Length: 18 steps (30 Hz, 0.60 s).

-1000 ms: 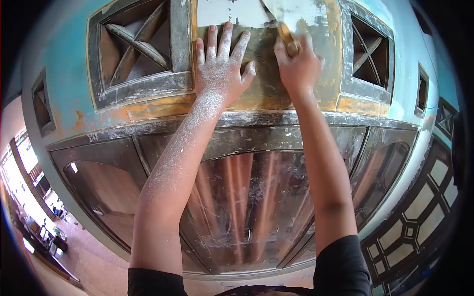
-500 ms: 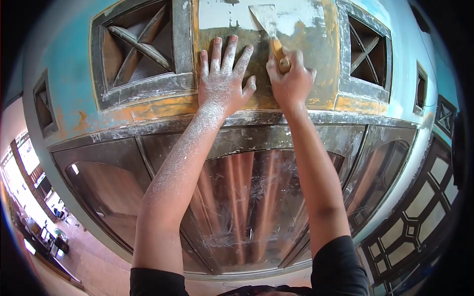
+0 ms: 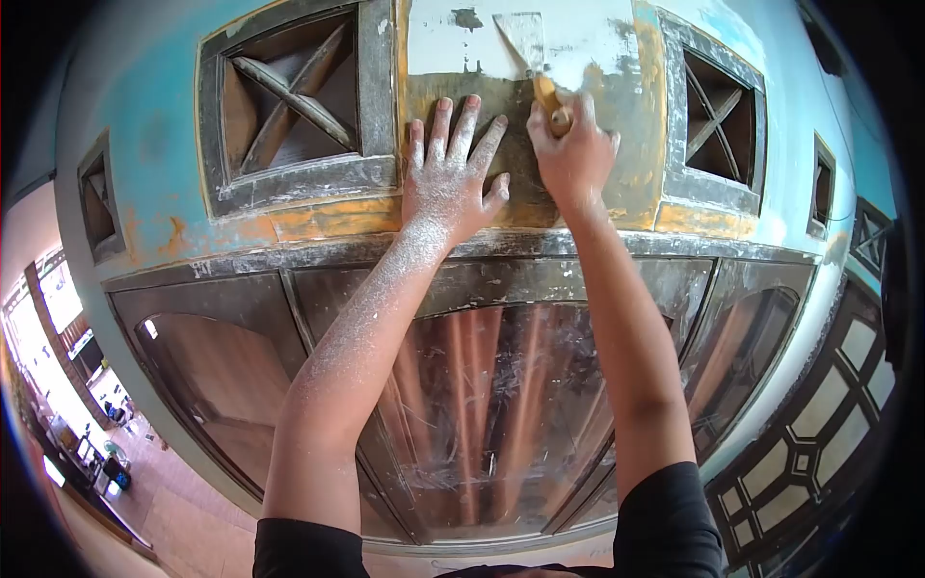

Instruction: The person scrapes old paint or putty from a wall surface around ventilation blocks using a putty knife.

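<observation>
Compared with the frame half a second ago, the view has shifted a little, so that the left vent (image 3: pixel 294 101) and the panel (image 3: pixel 515 169) sit farther right and lower. The fingertips of the left hand (image 3: pixel 445 193) now lie farther below the lower edge of the white coat (image 3: pixel 441 46), while the blade of the scraper (image 3: pixel 547 94) has come slightly higher against the dark spot (image 3: pixel 467 17). Of the two hands, the left is open, palm toward the panel, fingers spread and pointing up, thumb out to the right; it holds nothing. White powder covers its back and runs down the left forearm (image 3: pixel 361 332), which slants up from the lower left of the frame. The right hand (image 3: pixel 575 162) is closed around the wooden handle of the scraper, knuckles toward the camera, with its forearm (image 3: pixel 631 308) rising from the lower right. The scraper is at the top of the frame, right of centre, its handle tilted and its wide blade pointing up and slightly left over the white coat. The right vent (image 3: pixel 715 120) is at upper right, and below the panel the glass (image 3: pixel 482 414) fills the centre of the frame.
</observation>
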### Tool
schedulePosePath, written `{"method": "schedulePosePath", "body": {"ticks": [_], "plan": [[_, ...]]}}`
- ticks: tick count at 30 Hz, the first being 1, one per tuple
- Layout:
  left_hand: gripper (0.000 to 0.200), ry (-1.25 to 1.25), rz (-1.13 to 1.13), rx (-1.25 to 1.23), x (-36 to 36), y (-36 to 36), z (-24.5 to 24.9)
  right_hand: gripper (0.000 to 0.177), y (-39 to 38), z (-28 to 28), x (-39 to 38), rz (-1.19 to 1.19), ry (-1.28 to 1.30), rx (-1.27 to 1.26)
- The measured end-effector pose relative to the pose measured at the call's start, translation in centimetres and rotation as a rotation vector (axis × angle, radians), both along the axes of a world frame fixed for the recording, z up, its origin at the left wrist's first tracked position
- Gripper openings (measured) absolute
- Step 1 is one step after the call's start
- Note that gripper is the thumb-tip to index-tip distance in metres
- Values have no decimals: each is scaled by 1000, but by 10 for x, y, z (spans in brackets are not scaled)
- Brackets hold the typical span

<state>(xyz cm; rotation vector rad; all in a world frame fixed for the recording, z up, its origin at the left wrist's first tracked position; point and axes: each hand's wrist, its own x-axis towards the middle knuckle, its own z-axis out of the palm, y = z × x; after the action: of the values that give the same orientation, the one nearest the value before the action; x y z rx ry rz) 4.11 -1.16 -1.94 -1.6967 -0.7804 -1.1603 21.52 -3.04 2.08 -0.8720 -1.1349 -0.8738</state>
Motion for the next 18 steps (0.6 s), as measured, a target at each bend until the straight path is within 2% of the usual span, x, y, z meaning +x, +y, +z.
{"method": "schedulePosePath", "body": {"ticks": [5,7,15,18], "plan": [[75,1,3,-11,0,-1,1,38,2,68,-4,-87,22,-56],[74,6,14,-14,-2,-1,0,36,0,71,-8,61,44,-12],[68,-14,-70,10,-2,-1,1,29,-4,1,0,-76,-95,2],[54,-88,-174,58,7,5,6,23,-10,-8,5,-27,-183,-48]]}}
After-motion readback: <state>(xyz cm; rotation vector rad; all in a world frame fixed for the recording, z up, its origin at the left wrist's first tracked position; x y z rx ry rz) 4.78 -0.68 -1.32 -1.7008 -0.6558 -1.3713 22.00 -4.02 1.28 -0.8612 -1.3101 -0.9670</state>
